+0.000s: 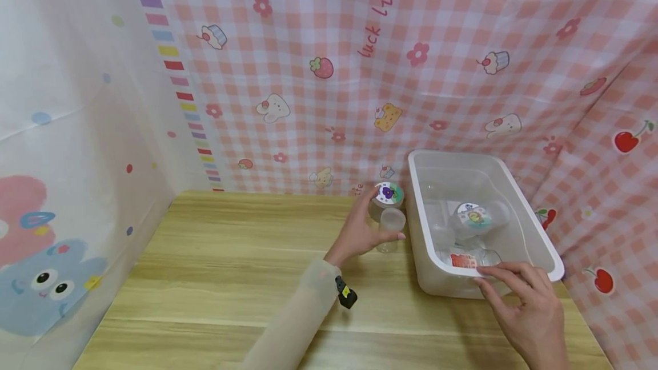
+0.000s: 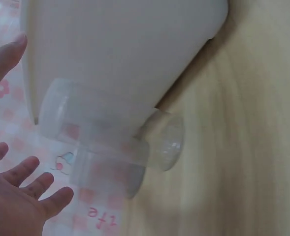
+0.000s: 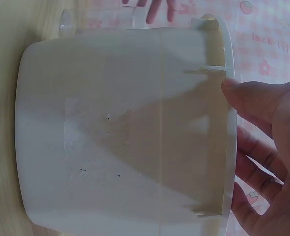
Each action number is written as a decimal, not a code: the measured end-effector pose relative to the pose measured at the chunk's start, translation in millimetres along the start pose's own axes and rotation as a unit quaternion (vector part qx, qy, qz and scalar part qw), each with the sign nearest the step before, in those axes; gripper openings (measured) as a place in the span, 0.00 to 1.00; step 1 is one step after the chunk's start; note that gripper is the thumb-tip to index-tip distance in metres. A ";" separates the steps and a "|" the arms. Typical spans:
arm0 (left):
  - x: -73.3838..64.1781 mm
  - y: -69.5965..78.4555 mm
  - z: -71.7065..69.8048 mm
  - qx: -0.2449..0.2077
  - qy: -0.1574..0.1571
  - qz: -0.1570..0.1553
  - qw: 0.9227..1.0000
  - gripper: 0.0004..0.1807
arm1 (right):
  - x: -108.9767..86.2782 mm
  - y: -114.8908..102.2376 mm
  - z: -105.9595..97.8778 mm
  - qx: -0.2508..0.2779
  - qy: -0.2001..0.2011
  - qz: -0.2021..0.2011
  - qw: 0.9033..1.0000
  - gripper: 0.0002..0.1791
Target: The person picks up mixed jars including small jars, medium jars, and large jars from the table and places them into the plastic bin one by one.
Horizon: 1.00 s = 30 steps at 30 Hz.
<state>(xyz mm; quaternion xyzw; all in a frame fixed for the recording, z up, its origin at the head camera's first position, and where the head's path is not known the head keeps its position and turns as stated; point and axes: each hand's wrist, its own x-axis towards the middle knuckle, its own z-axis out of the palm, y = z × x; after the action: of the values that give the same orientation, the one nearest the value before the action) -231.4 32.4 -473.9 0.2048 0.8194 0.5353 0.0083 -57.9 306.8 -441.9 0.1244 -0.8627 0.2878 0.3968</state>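
On the table's back part, a clear cylindrical container (image 1: 392, 222) with a frosted top stands upright beside the tub. Just behind it is a clear jar (image 1: 380, 210), a flower-printed label on its lid. My left hand (image 1: 356, 234) is spread around the left side of these two; in the left wrist view its fingers (image 2: 34, 184) are apart from the clear container (image 2: 93, 120). My right hand (image 1: 532, 307) pinches the near rim of the white plastic tub (image 1: 418, 256), its thumb (image 3: 253, 96) on the outer side.
Inside the tub lie several clear containers, one with a round printed lid (image 1: 470, 217) and one with a red label (image 1: 462, 260). Pink checked cloth (image 1: 308, 124) hangs behind the wooden table (image 1: 231, 284), and white printed cloth (image 1: 77, 101) at the left.
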 end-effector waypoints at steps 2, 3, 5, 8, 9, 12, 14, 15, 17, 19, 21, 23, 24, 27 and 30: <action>-3.9 -3.4 3.1 -0.005 0.002 -0.022 1.000 0.68 | -0.2 0.0 0.2 0.003 0.003 -0.001 1.000 0.13; -5.5 -5.1 4.8 -0.008 0.003 -0.030 1.000 0.68 | -0.3 0.1 0.4 0.004 0.005 -0.003 1.000 0.12; -7.9 -8.1 8.3 -0.019 0.006 -0.046 0.999 0.68 | -0.3 0.0 0.6 0.005 0.006 -0.003 1.000 0.11; -9.8 -12.2 13.7 -0.037 0.011 -0.060 0.997 0.66 | -0.1 0.0 0.7 0.004 0.007 -0.002 1.000 0.12; -10.0 -13.4 15.3 -0.043 0.014 -0.061 0.997 0.65 | -0.1 -0.1 0.6 0.003 0.006 -0.002 1.000 0.12; -9.5 -17.0 20.1 -0.062 0.022 -0.053 0.996 0.59 | -0.1 0.1 0.2 0.002 0.003 -0.002 1.000 0.13; -8.8 -19.3 22.9 -0.071 0.027 -0.048 0.996 0.54 | -0.2 0.3 0.2 0.002 0.002 -0.003 1.000 0.13; -8.4 -20.4 24.2 -0.074 0.031 -0.047 0.996 0.51 | -0.2 0.4 0.3 0.002 0.003 -0.003 1.000 0.12; -7.8 -22.4 26.7 -0.082 0.040 -0.048 0.995 0.44 | -0.1 0.5 0.5 0.002 0.004 -0.004 1.000 0.12; -7.2 -23.9 28.8 -0.091 0.049 -0.050 0.993 0.39 | 0.1 0.3 0.5 0.001 0.004 -0.003 1.000 0.12; -6.4 -25.4 30.7 -0.100 0.055 -0.050 0.992 0.35 | 0.6 -0.2 0.1 -0.002 0.001 -0.001 1.000 0.15; -6.0 -26.2 31.9 -0.108 0.056 -0.048 0.991 0.32 | 1.2 -1.1 -0.9 -0.005 -0.004 0.003 1.000 0.18; -5.8 -26.4 32.3 -0.110 0.056 -0.047 0.991 0.32 | 1.5 -1.7 -1.4 -0.006 -0.008 0.007 1.000 0.19; -5.9 -26.4 33.0 -0.114 0.054 -0.047 0.991 0.31 | 2.0 -2.6 -2.6 -0.010 -0.017 0.016 1.000 0.20; -6.1 -25.9 32.8 -0.116 0.055 -0.048 0.991 0.31 | 1.2 -1.8 -2.3 -0.010 -0.016 0.016 1.000 0.20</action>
<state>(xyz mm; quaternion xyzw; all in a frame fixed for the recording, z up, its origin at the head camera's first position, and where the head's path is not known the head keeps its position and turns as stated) -226.7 50.1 -512.0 0.1326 0.7598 0.6364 0.0128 -56.4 306.7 -439.1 0.1115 -0.8736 0.2834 0.3796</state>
